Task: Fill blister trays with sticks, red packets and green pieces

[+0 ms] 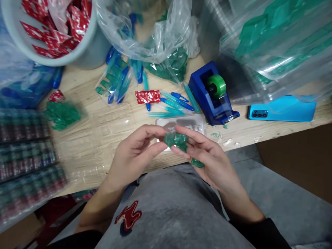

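The table [103,138] is pale wood, its near edge running just above the person's grey-clad lap. At 1 o'clock a heap of clear bags [272,45] holds green pieces; at 12 o'clock another clear bag [155,31] spills blue and teal sticks. A pale tub [85,48] at 11 o'clock is full of red sachets. Stacked trays [26,155] fill the 9 o'clock edge, blurred. A blue phone [282,112] lies at 3 o'clock, and a blue tape dispenser [211,95] with a green roll sits at 2 o'clock from the hands. A clear tray [192,121] lies just beyond the hands, with loose sticks [173,102] and one red sachet [147,96] further out at 12 o'clock.

The left hand [135,154] and right hand [207,155] meet over the table edge. Between them is a green packet [176,140]: small, translucent, crinkled, glossy teal-green. The fingers of both hands are clamped on it, left from 9 o'clock, right from 3 o'clock. A second green scrap [197,163] shows under the right fingers at 5 o'clock; it is unclear whether it belongs to the same piece.
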`<state>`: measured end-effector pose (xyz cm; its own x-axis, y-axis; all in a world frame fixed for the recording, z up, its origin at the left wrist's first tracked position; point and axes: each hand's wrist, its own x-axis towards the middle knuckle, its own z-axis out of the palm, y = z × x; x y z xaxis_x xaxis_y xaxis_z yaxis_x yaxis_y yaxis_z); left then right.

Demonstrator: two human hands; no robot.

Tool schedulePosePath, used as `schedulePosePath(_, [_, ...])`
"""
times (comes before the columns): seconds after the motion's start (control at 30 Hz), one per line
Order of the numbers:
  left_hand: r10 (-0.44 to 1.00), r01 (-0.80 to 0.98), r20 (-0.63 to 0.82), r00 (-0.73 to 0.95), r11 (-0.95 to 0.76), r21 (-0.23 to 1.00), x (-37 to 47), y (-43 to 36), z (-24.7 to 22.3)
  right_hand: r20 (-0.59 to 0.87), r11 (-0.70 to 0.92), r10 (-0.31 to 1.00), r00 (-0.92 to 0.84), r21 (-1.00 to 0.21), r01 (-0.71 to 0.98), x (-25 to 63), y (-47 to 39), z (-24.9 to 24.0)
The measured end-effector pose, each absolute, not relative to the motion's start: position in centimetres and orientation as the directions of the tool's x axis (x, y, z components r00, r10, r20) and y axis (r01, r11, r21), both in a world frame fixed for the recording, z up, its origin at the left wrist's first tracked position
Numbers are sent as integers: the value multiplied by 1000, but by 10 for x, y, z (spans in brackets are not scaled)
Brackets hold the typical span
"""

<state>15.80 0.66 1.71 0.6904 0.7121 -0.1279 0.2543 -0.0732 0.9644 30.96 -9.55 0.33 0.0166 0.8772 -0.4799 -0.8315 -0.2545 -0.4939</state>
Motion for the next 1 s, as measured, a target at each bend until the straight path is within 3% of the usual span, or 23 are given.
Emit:
schedulePosePath(0.1, [678,129,-308,668,302,944,157,10,14,-448,-255,894,32,-566,-784,310,-97,0])
schedulePosePath(0.2, [604,12,-347,717,487,873,159,12,12,-434,-262,898,75,-662,-702,309,-96,-1])
schedulePosePath(0.33, [560,0,-332,759,510,860,157,12,13,-375,-238,915,149,-799,-551,308,-90,5])
schedulePosePath(0.5, [630,43,-315,709,408,912,150,7,12,-246,-160,928,281,-942,-295,304,-87,10])
schedulePosePath(0.67, [668,75,-319,673,367,927,153,-1,7,-309,-197,914,261,-903,-381,303,-88,6])
schedulePosePath(0.8, [545,84,-420,726,535,840,146,-7,1,-454,-370,890,35,-767,-523,306,-92,-2])
schedulePosePath(1.0, [409,134,-574,709,721,680,126,-17,-17,-544,-516,836,-74,-732,-446,296,-104,-21])
